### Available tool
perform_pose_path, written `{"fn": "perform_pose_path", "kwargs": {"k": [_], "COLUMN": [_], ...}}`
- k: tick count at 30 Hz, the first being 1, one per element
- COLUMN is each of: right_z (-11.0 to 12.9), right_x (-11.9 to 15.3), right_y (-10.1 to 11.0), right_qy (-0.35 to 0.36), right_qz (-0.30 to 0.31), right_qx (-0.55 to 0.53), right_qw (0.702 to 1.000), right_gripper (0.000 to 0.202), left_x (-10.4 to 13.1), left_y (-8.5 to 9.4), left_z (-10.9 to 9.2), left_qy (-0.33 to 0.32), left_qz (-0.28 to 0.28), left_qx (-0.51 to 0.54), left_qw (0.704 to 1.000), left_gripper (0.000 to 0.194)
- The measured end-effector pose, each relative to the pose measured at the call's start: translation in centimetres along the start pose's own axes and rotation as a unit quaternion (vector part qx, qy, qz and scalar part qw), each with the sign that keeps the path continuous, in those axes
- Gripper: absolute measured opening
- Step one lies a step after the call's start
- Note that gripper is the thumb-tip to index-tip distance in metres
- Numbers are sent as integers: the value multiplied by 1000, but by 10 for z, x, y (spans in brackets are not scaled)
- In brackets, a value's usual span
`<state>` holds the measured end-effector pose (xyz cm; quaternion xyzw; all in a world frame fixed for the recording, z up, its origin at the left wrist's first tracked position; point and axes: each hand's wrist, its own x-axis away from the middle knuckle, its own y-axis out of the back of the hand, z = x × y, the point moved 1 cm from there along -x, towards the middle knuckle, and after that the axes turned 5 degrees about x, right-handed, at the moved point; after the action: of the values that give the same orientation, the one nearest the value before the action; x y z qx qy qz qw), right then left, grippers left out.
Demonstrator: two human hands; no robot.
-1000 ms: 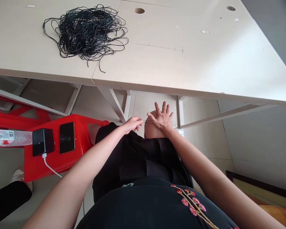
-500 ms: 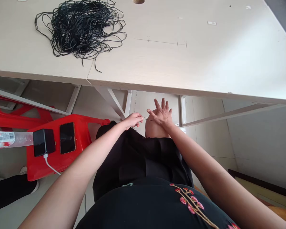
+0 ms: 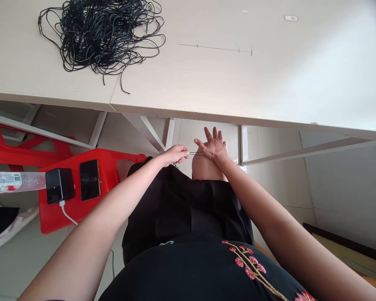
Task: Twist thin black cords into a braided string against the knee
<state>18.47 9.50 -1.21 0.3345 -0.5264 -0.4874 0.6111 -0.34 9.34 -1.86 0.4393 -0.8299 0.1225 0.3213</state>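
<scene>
Pinching a thin black cord (image 3: 196,154), the left hand (image 3: 176,154) is holding thumb and fingertips together while the strands are running out just to its right. Over there the right hand (image 3: 215,149) is lying spread and palm down, gripping nothing, with the cord disappearing beneath the base of its thumb. That palm is apparently resting on the bare knee (image 3: 203,168) below it. Two fine lines are showing between the hands; whether they are belonging to one doubled cord, I'm not able to tell.

By the look of it, we're dealing with something feather-light and limp, bending anywhere and hardly fragile, though something this thin is likely to be slipping or twisting under a loose touch. A tight fingertip pinch close to the strand ends is looking like the best hold, with a flat palm giving steadier contact on the right.

Well ahead of the left hand and off to its left, a tangled heap of black cord (image 3: 100,35) is sprawling on the worktop (image 3: 207,85), loops spilling, two loose tails pointing back this way.
</scene>
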Motion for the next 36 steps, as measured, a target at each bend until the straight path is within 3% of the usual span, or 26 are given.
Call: {"fn": "perform_pose_path", "kwargs": {"k": [14, 25, 36], "right_z": [-1, 3, 0], "right_x": [-13, -14, -14], "right_y": [-4, 3, 4], "right_qy": [-2, -1, -6], "right_qz": [2, -4, -15], "right_qx": [-14, -30, -44], "right_qw": [1000, 1000, 999], "right_gripper": [87, 81, 80], "left_x": [-1, 0, 1], "left_y": [6, 6, 4], "left_z": [-10, -11, -14], "left_qy": [3, -14, -71], "left_qz": [-45, -38, -77], "left_qx": [-66, -28, -158], "left_qw": [997, 999, 982], "left_gripper": [14, 14, 14]}}
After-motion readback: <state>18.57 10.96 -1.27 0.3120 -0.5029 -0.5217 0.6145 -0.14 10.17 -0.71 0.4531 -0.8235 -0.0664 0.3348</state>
